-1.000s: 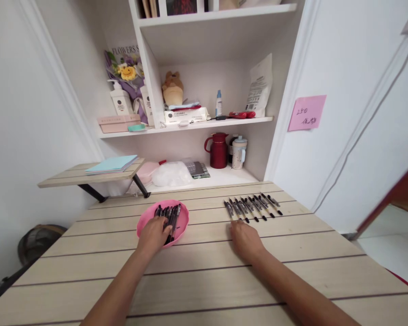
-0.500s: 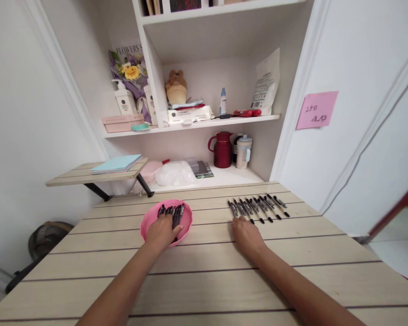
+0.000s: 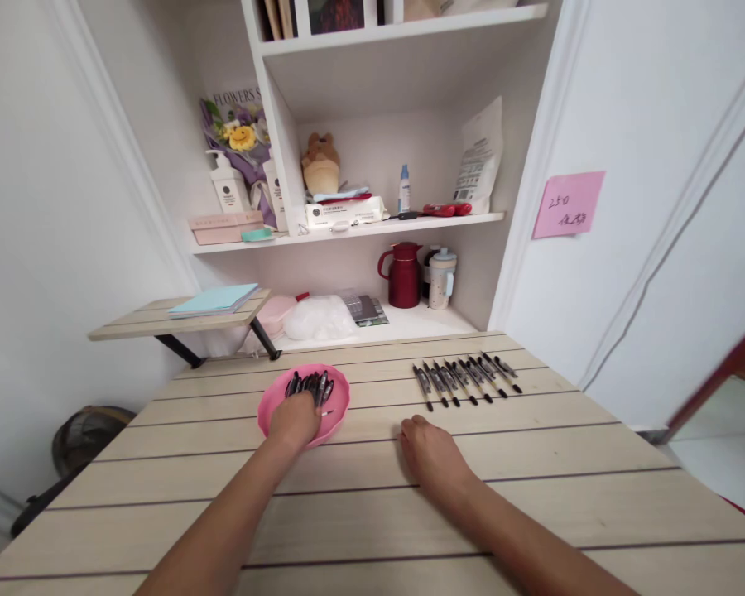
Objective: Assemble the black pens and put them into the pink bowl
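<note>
My left hand (image 3: 295, 419) reaches into the pink scalloped bowl (image 3: 341, 418), its fingers closed around a pen among the black pens (image 3: 310, 385) heaped there. A pale pen tip pokes out beside the thumb; the fingertips are mostly hidden. On the tabletop, my right hand (image 3: 433, 451) rests with its fingers curled in and nothing visible in them. Just beyond it, several black pens (image 3: 465, 379) lie side by side in a slanted row, apart from the hand.
A small raised wooden shelf (image 3: 108, 331) with light-blue paper (image 3: 214, 300) stands at the back left. Behind the slatted table (image 3: 360, 530), a white shelf unit holds a dark red jug (image 3: 405, 277), a lidded cup (image 3: 442, 281) and a plastic bag (image 3: 319, 319).
My right hand has drawn back toward me and left, away from the pen row, where the nearest pen now lies uncovered. In the bowl, my left hand has closed further and the pens have shifted.
</note>
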The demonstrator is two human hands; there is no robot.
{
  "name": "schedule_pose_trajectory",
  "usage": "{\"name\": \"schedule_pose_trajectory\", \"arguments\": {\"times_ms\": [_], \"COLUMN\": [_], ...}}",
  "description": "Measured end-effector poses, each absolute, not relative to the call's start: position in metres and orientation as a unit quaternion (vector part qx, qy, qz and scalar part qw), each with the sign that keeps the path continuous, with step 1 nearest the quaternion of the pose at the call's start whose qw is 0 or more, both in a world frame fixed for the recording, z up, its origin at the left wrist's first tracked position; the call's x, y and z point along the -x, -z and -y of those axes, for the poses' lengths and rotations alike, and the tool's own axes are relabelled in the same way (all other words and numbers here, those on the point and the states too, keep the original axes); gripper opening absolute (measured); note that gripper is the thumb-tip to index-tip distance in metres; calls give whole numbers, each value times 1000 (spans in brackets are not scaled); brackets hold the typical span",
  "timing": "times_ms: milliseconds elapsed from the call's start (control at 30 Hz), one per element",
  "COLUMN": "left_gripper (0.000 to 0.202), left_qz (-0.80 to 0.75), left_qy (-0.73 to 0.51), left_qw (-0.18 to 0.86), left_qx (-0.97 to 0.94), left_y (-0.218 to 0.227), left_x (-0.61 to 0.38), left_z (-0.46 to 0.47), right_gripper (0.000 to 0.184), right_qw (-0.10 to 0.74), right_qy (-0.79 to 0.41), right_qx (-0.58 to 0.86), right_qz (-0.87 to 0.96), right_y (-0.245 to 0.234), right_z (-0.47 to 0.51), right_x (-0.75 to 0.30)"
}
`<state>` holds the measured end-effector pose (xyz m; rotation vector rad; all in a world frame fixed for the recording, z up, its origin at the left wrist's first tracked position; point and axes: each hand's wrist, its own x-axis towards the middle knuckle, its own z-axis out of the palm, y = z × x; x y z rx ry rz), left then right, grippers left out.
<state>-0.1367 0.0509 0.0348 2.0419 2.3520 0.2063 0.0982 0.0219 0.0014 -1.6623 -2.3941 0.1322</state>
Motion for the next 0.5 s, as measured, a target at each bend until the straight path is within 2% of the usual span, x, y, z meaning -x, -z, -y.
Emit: {"name": "schedule_pose_trajectory", "arguments": {"times_ms": [333, 433, 500], "left_gripper": [17, 14, 17], "left_qz": [-773, -770, -760], "left_qy": [-70, -85, -143], "left_qw": [3, 2, 11], "left_qx": [-630, -632, -634], "left_y": [-40, -46, -51], "left_x": [165, 171, 162], "left_z": [-40, -37, -32], "right_gripper": [26, 26, 28], "right_qw": [160, 205, 265], "right_qy": [-100, -132, -179], "right_qx": [567, 569, 552], "right_qz": [802, 785, 770], "right_y": [-5, -2, -1], "right_z": [-11, -14, -16], "right_x": [-102, -105, -106]}}
